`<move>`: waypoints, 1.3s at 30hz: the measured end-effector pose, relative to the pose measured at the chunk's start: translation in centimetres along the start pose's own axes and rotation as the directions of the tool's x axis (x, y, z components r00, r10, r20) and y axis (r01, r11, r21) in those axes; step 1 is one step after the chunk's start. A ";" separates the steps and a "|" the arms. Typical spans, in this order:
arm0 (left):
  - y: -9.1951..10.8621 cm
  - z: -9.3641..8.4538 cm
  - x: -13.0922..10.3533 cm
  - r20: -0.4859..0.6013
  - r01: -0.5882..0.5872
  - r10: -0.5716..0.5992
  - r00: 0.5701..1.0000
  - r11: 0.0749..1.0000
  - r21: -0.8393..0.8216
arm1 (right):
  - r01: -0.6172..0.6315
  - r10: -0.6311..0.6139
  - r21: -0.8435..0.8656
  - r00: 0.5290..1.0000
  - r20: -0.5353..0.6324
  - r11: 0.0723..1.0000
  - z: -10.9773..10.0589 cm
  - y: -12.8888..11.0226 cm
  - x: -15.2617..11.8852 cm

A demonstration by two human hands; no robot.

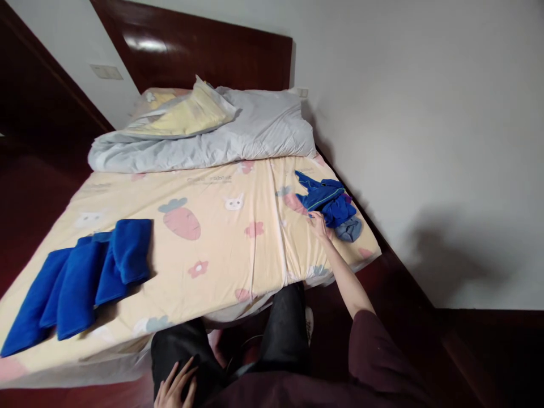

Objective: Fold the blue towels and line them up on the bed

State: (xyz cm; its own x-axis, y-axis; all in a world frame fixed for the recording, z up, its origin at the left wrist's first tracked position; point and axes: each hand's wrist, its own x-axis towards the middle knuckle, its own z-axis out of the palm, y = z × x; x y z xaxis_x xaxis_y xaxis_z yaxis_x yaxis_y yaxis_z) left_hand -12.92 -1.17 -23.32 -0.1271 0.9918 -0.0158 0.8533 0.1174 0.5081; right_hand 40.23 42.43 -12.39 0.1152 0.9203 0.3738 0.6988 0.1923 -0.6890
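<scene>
My right hand (318, 224) reaches to the right side of the bed, its fingers closed on the edge of a crumpled blue cloth (325, 195) with light piping. A greyish-blue cloth (349, 229) lies bunched against it, and a bit of purple shows at its side. Resting on my left thigh, my left hand (176, 388) has its fingers spread and holds nothing. Several folded blue towels (79, 289) lie overlapping in a row at the left of the bed.
A patterned sheet (221, 238) covers the bed before me. Toward the headboard (212, 42) lie a rolled-back grey quilt (255, 127) and a yellow item in clear wrapping (191, 116). A white wall (425, 141) stands close on the right.
</scene>
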 end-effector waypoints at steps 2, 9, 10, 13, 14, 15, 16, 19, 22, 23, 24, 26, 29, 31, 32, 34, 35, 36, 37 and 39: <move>0.0 0.0 -0.1 0.011 -0.001 0.001 1.000 1.000 -0.015 | 0.035 -0.034 0.031 0.999 -0.003 0.999 -0.7 -1.8 -3.1; 1.3 -0.9 0.5 0.041 0.007 -0.001 0.999 0.990 -0.144 | 0.036 -0.067 0.315 0.994 0.089 0.948 0.1 -10.0 -17.2; 2.1 -1.3 0.8 0.052 -0.005 0.015 0.999 0.981 -0.192 | 0.026 -0.068 0.349 0.992 0.108 0.937 0.3 -11.4 -19.3; 5.8 -2.9 2.2 0.070 -0.065 0.092 0.993 0.942 -0.329 | -0.010 -0.059 0.424 0.987 0.151 0.906 0.8 -15.5 -25.7; 7.4 -3.6 2.7 0.071 -0.096 0.130 0.989 0.926 -0.364 | -0.031 -0.049 0.440 0.984 0.170 0.898 0.9 -16.7 -27.7; 9.2 -4.3 3.4 0.068 -0.130 0.170 0.983 0.909 -0.395 | -0.060 -0.031 0.454 0.982 0.189 0.889 0.9 -17.9 -29.5; 11.0 -4.9 4.1 0.068 -0.169 0.217 0.974 0.890 -0.423 | -0.094 -0.004 0.468 0.979 0.204 0.879 0.9 -19.0 -31.3; 16.3 -6.1 6.0 0.105 -0.315 0.417 0.903 0.808 -0.499 | -0.198 0.091 0.498 0.969 0.231 0.844 0.6 -21.7 -35.2; 20.4 -6.0 7.0 0.179 -0.447 0.648 0.741 0.673 -0.589 | -0.210 0.094 0.493 0.964 0.249 0.844 -0.3 -23.2 -37.1; 21.4 -5.8 7.1 0.198 -0.463 0.692 0.694 0.640 -0.612 | -0.198 0.077 0.485 0.963 0.257 0.852 -0.8 -23.5 -37.3; 22.1 -5.6 7.0 0.215 -0.470 0.718 0.663 0.621 -0.627 | -0.185 0.059 0.476 0.962 0.266 0.860 -1.3 -23.7 -37.3; 23.0 -5.3 6.7 0.234 -0.458 0.724 0.649 0.618 -0.639 | -0.164 0.026 0.457 0.956 0.294 0.874 -2.4 -23.8 -36.9; 23.1 -5.4 6.0 0.224 -0.445 0.709 0.669 0.623 -0.643 | -0.129 -0.043 0.428 0.928 0.370 0.894 -4.1 -23.9 -35.5; 22.7 -5.7 5.6 0.202 -0.468 0.706 0.678 0.628 -0.622 | -0.076 -0.113 0.401 0.897 0.427 0.913 -4.9 -24.2 -34.5; 22.4 -6.0 5.4 0.188 -0.494 0.706 0.682 0.636 -0.593 | -0.040 -0.149 0.381 0.879 0.453 0.924 -5.2 -24.5 -34.0; 21.8 -6.7 5.1 0.143 -0.561 0.706 0.694 0.654 -0.509 | 0.038 -0.203 0.328 0.851 0.485 0.944 -5.5 -25.1 -33.3; 21.5 -7.2 5.0 0.111 -0.593 0.705 0.700 0.661 -0.461 | 0.074 -0.222 0.305 0.846 0.485 0.950 -5.5 -25.5 -33.0; 21.3 -7.7 4.8 0.075 -0.619 0.703 0.707 0.666 -0.417 | 0.108 -0.239 0.288 0.848 0.472 0.951 -5.4 -25.9 -32.8; 21.0 -8.3 4.7 0.035 -0.636 0.698 0.716 0.671 -0.380 | 0.140 -0.259 0.282 0.856 0.447 0.949 -5.3 -26.3 -32.7; 20.6 -9.6 4.4 -0.049 -0.644 0.668 0.743 0.692 -0.327 | 0.203 -0.304 0.284 0.874 0.378 0.937 -5.1 -27.4 -32.7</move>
State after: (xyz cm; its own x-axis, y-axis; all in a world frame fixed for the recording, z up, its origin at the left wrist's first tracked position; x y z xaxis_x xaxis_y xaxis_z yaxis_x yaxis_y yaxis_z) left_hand -0.70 5.16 -4.67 0.4510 0.8124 0.3696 0.5069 -0.5740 0.6431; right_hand 20.91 5.32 -2.61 -0.3786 0.8749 0.3020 0.4774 0.4641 -0.7462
